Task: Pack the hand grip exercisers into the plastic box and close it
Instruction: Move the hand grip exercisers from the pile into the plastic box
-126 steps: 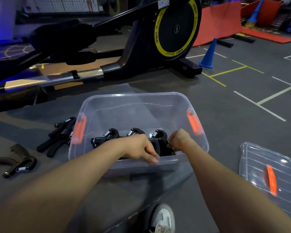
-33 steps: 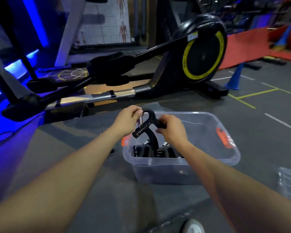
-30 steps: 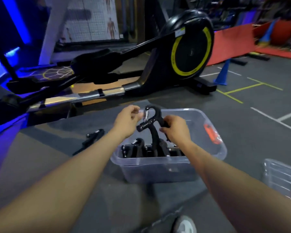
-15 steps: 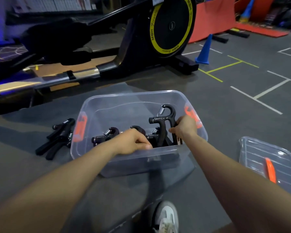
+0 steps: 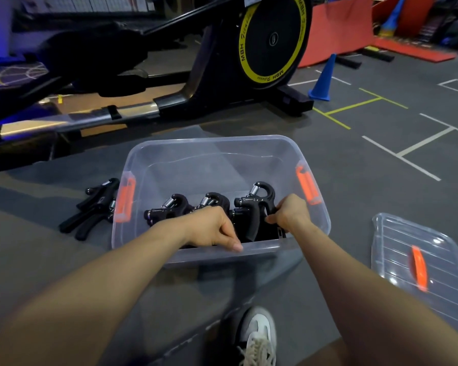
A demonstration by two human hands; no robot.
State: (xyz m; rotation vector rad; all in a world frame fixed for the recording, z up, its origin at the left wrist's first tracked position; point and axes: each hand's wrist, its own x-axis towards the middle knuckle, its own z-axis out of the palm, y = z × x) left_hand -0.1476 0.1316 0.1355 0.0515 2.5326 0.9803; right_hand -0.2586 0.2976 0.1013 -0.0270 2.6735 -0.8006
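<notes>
Gripping hand: the right hand (image 5: 288,213) curls its fingers around one handle of an upright hand grip exerciser (image 5: 254,204) inside the plastic box (image 5: 217,149), at the right end of the row.
Left hand: the left hand (image 5: 212,229) rests over the near wall of the box with fingers curled down onto the packed exercisers; whether it pinches one cannot be told.
Packed exercisers: two more black grips (image 5: 169,208) stand in a row along the near wall, springs up, left of the held one.
Box: clear, open, with an orange latch (image 5: 307,184) on each short side, sitting on a grey raised platform (image 5: 37,247).
Loose exercisers: a small pile of black grips (image 5: 90,210) lies on the platform just outside the box's left wall.
Lid: the clear lid (image 5: 418,270) with an orange handle lies flat on the floor, apart to the right.
Surroundings: a white shoe (image 5: 259,334) below the box, an elliptical trainer (image 5: 270,40) behind it, a blue cone (image 5: 323,79) beyond.
</notes>
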